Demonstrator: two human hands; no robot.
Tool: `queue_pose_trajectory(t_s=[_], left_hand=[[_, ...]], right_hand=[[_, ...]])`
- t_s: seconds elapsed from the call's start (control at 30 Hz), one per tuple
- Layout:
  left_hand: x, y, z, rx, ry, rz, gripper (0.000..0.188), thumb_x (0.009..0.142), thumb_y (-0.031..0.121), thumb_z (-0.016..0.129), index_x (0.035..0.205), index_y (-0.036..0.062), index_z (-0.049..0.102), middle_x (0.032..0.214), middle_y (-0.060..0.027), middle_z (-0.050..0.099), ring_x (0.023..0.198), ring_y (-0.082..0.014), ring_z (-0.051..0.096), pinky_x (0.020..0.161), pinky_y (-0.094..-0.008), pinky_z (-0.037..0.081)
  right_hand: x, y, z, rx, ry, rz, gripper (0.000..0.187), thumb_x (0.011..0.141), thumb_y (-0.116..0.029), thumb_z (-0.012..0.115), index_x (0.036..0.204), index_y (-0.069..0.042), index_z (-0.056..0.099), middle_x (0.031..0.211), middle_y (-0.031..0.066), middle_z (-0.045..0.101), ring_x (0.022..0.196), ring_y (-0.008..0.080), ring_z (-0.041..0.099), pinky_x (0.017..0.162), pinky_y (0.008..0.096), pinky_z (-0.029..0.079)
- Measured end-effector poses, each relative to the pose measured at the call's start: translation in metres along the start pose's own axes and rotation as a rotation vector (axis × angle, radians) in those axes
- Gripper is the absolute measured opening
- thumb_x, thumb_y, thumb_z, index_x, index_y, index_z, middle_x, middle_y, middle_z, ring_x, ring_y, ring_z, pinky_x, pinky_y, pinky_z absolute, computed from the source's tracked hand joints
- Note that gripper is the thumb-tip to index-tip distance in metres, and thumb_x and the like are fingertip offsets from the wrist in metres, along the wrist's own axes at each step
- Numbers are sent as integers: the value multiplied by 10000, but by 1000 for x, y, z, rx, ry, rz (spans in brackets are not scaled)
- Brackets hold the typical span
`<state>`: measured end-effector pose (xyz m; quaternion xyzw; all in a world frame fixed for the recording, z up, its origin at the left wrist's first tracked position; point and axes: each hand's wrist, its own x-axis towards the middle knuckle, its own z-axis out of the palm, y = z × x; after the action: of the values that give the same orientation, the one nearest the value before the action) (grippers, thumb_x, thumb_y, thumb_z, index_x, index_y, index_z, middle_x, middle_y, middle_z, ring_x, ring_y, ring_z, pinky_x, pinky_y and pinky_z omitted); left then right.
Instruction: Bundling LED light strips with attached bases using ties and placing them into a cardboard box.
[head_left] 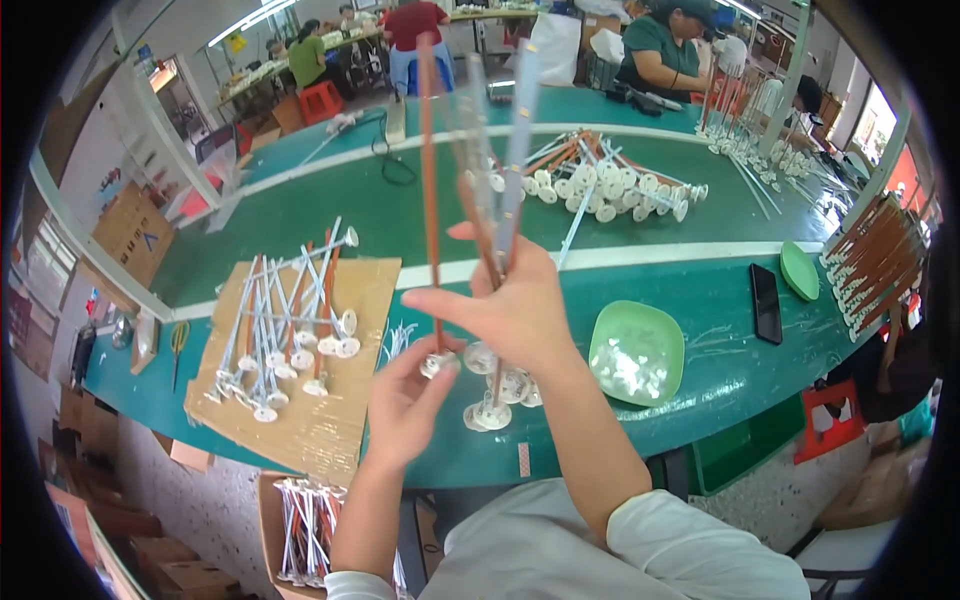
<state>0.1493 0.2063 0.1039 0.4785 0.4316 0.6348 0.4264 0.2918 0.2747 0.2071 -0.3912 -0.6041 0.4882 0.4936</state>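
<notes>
My left hand (408, 410) pinches the round whitish disc (437, 364) at the bottom of a thin brown stick (432, 220), which stands nearly upright. Just right of it, my right hand (520, 315) is closed round several brown and pale sticks (516, 150), its thumb stretched toward the brown stick. Their upper ends are smeared by motion. Below this hand hang the bundle's round clear-white discs (490, 412). More disc-ended sticks (265, 320) lie on a flattened cardboard sheet (345, 400) to the left.
A green dish (640, 335) with small pale pieces sits right of my hands, near a phone (766, 303) and smaller green dish (799, 270). Beyond lies another stick pile (610, 185). Scissors (178, 350) are far left; a stick-filled box (268, 530) stands below. A person (660, 60) works opposite.
</notes>
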Motion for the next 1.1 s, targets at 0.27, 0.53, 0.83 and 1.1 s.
queue_pose_trajectory(t_s=[0.27, 0.53, 0.83, 1.1], left_hand=[[26, 21, 9, 576, -317, 309, 725, 648, 189, 808, 1267, -35, 506, 1203, -192, 594, 1119, -309, 581, 976, -397, 423], [53, 27, 53, 207, -384, 205, 551, 667, -19, 717, 1185, 0, 531, 1075, -97, 618, 1026, -188, 597, 879, -347, 480], [53, 20, 69, 174, -292, 128, 396, 716, -71, 638, 1098, 2, 564, 912, -49, 611, 835, -135, 605, 693, -296, 492], [54, 56, 84, 87, -438, 50, 96, 813, 42, 664, 891, -3, 632, 747, -42, 635, 675, -108, 593, 612, -266, 468]], right_hand=[[-12, 44, -1, -6, 59, -130, 253, 753, -168, 780, 807, -56, 559, 646, -34, 501, 582, 51, 449, 525, 237, 361], [-1, 8, -16, -126, -54, -290, 309, 687, -191, 813, 839, -36, 592, 701, 18, 581, 636, 89, 535, 577, 272, 450], [23, -4, -32, 12, -180, -625, 479, 688, -181, 833, 1059, -16, 579, 965, 77, 635, 807, 134, 609, 718, 303, 514], [32, -101, -66, -698, -692, -674, 377, 783, -209, 679, 1040, 50, 586, 889, 167, 670, 717, 279, 624, 734, 331, 535]])
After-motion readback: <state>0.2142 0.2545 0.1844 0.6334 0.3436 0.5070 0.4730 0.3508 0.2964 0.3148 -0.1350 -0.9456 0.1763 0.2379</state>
